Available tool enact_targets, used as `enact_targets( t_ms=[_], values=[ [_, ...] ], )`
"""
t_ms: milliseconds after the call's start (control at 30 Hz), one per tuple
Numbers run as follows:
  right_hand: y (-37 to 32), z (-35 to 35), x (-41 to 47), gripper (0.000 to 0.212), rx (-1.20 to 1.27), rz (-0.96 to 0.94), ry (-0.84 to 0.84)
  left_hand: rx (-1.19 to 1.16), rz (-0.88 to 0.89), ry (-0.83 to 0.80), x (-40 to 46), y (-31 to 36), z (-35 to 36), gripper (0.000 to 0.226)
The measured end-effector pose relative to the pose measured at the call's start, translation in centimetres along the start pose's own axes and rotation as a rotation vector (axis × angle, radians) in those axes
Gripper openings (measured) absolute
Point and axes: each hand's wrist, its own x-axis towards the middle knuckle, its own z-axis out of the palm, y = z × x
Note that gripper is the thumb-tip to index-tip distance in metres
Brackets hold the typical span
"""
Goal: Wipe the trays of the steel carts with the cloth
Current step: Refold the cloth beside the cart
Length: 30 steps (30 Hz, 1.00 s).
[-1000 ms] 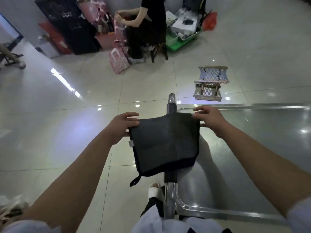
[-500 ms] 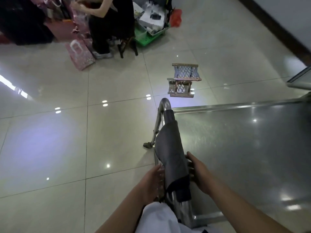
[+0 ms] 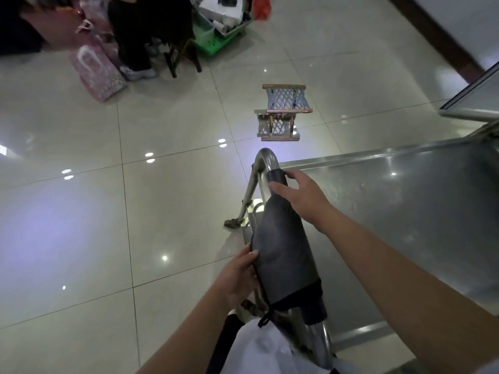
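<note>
Both hands, left hand; right hand, press cloth over handle.

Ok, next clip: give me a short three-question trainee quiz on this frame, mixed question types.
1. True or false: the dark cloth lies flat on the steel tray.
2. Which hand touches the cloth's far end: A left, B right?
3. Fill in: the cloth is draped over the cart's ____.

Key: 1 false, it hangs over the handle bar. 2 B, the right hand; the left hand is at the near part. 3 handle bar.
</note>
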Motion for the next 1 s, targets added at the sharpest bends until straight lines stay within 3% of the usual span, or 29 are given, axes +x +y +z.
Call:
enact_targets(
  t_ms=[67, 133, 300, 500, 767, 867, 1000],
  values=[
    [-1.2, 0.5, 0.3, 0.074, -0.204, 0.037, 0.049, 0.004, 0.010, -0.008, -0.2, 0.2, -0.3, 0.045],
    [-2.0, 1.0, 0.8, 0.071, -0.299, 0.039, 0.076, 0.004, 0.031, -0.011, -0.7, 0.4, -1.0, 0.055],
    [-3.0, 1.1, 1.9, 0.057, -0.087, 0.060, 0.102, -0.068, 0.169, -0.066, -1.6, 1.6, -3.1, 0.061],
    [-2.8, 1.6, 2.1, 0.055, -0.056, 0.073, 0.122, -0.105, 0.285, -0.047, -2.5, 5.0, -2.9, 0.052],
    [-1.8, 2.0, 2.4, 0.063, 0.043, 0.093, 0.141, 0.033, 0.039, 0.081, 0.4, 0.5, -3.5, 0.053],
    [-1.6, 1.9, 2.7, 0.068, 0.110, 0.123, 0.116, 0.045, 0.003, 0.026, 0.8, -1.0, -3.0, 0.060],
    [-1.4, 1.8, 2.9, 0.067, 0.152, 0.107, 0.108, 0.144, -0.005, 0.042, 0.8, -2.0, -2.3, 0.050]
  ],
)
